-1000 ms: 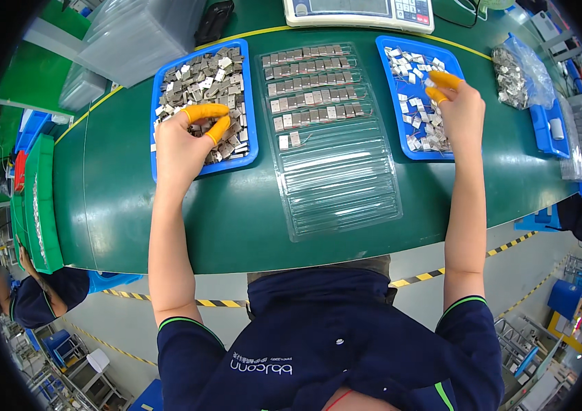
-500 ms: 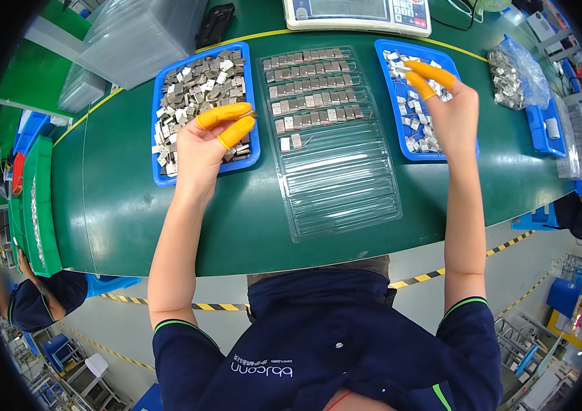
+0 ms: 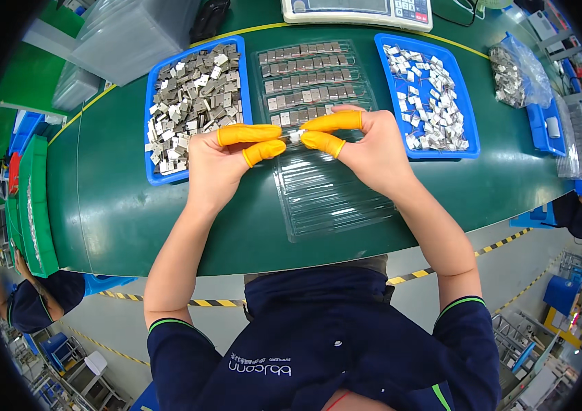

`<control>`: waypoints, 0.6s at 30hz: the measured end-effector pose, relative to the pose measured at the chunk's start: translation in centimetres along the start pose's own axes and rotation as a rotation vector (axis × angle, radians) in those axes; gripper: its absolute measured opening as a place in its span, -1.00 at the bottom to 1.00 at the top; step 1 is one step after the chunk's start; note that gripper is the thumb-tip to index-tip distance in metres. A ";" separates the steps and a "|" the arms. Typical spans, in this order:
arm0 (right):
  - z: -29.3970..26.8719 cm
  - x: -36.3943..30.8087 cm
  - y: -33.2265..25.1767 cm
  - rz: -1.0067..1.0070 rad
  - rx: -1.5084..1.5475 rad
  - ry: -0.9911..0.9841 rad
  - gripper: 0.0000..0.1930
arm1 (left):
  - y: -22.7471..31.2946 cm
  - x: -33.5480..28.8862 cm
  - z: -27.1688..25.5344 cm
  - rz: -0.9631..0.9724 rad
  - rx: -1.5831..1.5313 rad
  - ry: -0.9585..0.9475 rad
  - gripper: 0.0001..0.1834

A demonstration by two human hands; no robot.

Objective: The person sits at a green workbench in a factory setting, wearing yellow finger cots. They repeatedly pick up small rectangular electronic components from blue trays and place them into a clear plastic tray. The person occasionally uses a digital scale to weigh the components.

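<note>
My left hand (image 3: 217, 164) and my right hand (image 3: 377, 154) meet over a clear plastic blister tray (image 3: 332, 198), thumbs and index fingers in yellow finger cots. The right fingertips pinch a small white connector (image 3: 296, 136) with thin wires. The left ones close on a small metal shell, mostly hidden, at the connector's left end; whether the two are joined I cannot tell. Rows of grey metal pieces (image 3: 305, 66) fill the tray's far grooves. To the left lies a blue tray (image 3: 148, 113) heaped with metal shells (image 3: 198, 92); to the right, another blue tray (image 3: 474, 123) holds white wired connectors (image 3: 435, 103).
At the far edge stands a digital scale (image 3: 356, 10). Clear plastic trays (image 3: 133, 41) are stacked far left, beside a black object (image 3: 210, 19). A bag of metal parts (image 3: 508, 79) and a small blue bin (image 3: 544, 130) lie right. A co-worker (image 3: 44, 298) sits left.
Both hands have moved inward from the two blue trays and come together over the clear tray. The right hand has left the white connectors' tray with one connector in its fingers.
</note>
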State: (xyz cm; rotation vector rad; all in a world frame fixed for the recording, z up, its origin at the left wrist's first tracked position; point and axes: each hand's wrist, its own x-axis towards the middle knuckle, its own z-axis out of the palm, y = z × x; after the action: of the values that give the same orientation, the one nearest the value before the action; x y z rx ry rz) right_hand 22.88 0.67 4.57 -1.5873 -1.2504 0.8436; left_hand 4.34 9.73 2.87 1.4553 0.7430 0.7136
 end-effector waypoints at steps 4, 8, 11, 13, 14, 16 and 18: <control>-0.5 -0.1 0.1 0.087 0.038 -0.128 -0.79 | 0.1 -0.2 0.4 -0.009 -0.018 -0.076 -0.79; -0.3 0.3 1.3 0.039 0.294 -0.208 -0.77 | -0.2 -0.1 0.1 -0.072 -0.167 -0.225 -0.79; 0.0 0.1 1.0 0.109 0.399 -0.263 -0.78 | -0.2 -0.4 0.3 -0.090 -0.236 -0.261 -0.77; 0.2 0.0 1.3 0.131 0.377 -0.235 -0.79 | -0.3 -0.4 0.7 -0.116 -0.247 -0.189 -0.78; 0.4 -0.1 1.3 0.092 0.406 -0.220 -0.80 | -0.3 -0.5 0.8 -0.129 -0.252 -0.152 -0.78; 0.8 0.0 0.9 0.008 0.463 -0.187 -0.82 | -0.2 -0.3 0.9 -0.087 -0.289 -0.125 -0.76; 0.5 0.2 0.2 -0.186 0.214 -0.018 -0.85 | 0.1 -0.3 0.8 -0.046 -0.323 -0.096 -0.73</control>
State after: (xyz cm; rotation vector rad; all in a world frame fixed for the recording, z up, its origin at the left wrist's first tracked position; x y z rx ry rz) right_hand 22.50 0.97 4.25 -1.2765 -1.2539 0.8434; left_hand 4.84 9.03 2.95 1.1665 0.5564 0.6879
